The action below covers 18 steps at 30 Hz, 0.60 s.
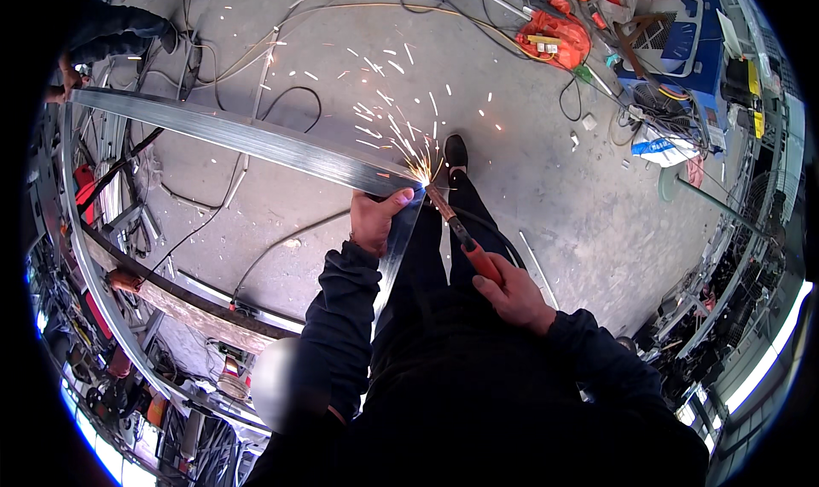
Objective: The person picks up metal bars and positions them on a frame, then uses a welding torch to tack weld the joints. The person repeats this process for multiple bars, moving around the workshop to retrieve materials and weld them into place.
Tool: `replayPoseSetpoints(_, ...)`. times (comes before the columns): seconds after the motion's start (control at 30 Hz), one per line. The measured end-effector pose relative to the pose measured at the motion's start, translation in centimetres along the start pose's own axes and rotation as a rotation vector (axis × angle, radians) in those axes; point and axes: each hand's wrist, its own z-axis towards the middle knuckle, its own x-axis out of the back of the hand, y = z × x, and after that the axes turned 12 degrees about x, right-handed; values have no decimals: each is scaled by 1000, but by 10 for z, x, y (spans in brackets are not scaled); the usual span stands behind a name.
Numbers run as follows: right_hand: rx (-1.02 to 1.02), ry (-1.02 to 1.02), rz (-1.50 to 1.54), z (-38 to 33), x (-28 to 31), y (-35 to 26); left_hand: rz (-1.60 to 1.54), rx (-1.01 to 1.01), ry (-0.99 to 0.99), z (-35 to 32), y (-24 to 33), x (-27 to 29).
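My right hand [519,297] is closed round the red handle of a welding torch [483,262]. The torch's copper-coloured tip meets the near corner of a metal frame [256,139], where a bright glow throws sparks [416,158] up and outward. Just left of that glow, my left hand [375,221] grips the frame's corner, its thumb lying along the tube's edge. From this corner one square steel tube runs to the far left and another comes back past my left forearm.
At the far left another person's hand [66,79] touches the frame's end. Cables [375,7] and metal bars litter the floor [597,239]. A blue machine [682,47] and orange bags [559,39] stand at the far right. A wooden beam [196,312] lies left of me.
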Motion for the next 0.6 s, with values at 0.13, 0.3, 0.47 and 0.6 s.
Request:
replayPoseSetpoints(0.13,-9,-2,-10,0,1,0,48,13,-48,8,-5,13)
replayPoseSetpoints(0.3,-42,-13,-10,1,4,-3,-34,78,-36,1,3,0)
replayPoseSetpoints(0.47,-16,48,19,-17,12,-12,-27,61,-56,-2,8,-4)
replayPoseSetpoints(0.6,-110,45,66,-22,19,3,-62,77,-54,-3,10,-8)
